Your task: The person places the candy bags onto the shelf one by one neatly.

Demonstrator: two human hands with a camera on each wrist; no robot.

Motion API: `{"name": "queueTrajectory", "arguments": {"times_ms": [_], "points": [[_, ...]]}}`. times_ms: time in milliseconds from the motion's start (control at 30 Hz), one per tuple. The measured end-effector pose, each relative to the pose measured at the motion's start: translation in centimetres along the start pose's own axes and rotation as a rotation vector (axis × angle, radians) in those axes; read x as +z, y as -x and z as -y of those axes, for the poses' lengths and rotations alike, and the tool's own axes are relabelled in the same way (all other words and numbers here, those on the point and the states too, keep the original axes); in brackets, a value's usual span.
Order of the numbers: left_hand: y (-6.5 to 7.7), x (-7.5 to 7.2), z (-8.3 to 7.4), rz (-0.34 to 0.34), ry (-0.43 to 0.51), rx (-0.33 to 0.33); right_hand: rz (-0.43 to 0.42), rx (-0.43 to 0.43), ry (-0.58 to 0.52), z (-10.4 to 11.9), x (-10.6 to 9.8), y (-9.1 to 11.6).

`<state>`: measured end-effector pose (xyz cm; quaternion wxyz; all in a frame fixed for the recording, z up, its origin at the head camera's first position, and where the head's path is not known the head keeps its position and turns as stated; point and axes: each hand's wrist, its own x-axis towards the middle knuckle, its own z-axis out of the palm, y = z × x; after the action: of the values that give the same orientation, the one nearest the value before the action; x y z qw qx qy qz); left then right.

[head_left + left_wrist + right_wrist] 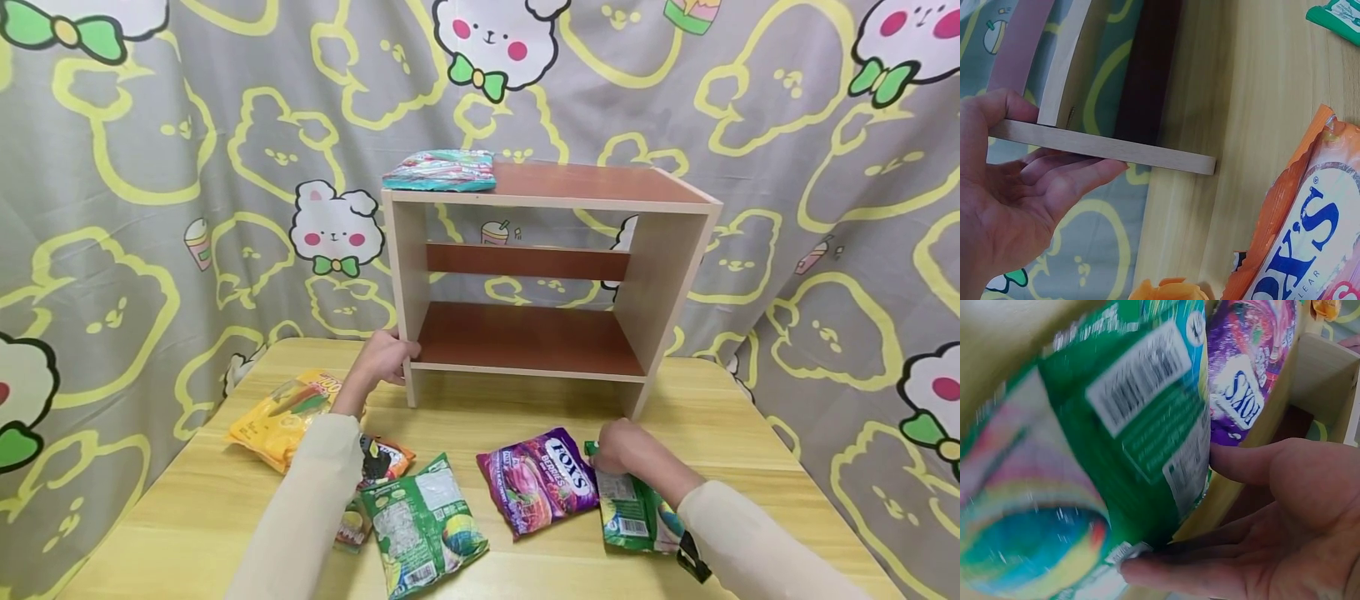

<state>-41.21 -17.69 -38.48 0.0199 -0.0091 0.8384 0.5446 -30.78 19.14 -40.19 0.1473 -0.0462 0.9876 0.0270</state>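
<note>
My left hand (386,357) grips the left side panel of a small wooden shelf unit (525,340), near its lower shelf. In the left wrist view the thumb lies on one face of the panel (1166,157) and the fingers on the other. My right hand (624,448) pinches a green candy bag (1141,456) at its top edge, thumb on one side and fingers behind. That bag hangs by the right front leg of the unit. Just left of it lies a purple Fox's Berries bag (536,482).
Another green bag (427,529) lies at the front, beside an orange Fox's bag (386,458). A yellow bag (281,421) is at the left of the table (765,467). On the unit's top rests a teal and pink bag (441,171). A patterned curtain (300,125) hangs behind.
</note>
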Motion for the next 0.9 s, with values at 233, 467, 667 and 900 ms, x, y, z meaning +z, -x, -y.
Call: {"name": "queueTrajectory", "arguments": {"times_ms": [233, 467, 667, 900], "points": [[-0.2, 0.0, 0.1, 0.0, 0.003, -0.01, -0.088, -0.004, -0.048, -0.8, 0.5, -0.7], [-0.1, 0.0, 0.0, 0.011, 0.014, -0.014, -0.174, -0.035, -0.072, -1.6, 0.8, -1.3], [-0.2, -0.1, 0.0, 0.011, 0.024, -0.013, -0.181, -0.04, -0.064, -1.7, 0.8, -1.5], [-0.2, -0.1, 0.1, 0.012, 0.011, -0.008, -0.152, -0.029, -0.026, -1.4, 0.1, -0.8]]}}
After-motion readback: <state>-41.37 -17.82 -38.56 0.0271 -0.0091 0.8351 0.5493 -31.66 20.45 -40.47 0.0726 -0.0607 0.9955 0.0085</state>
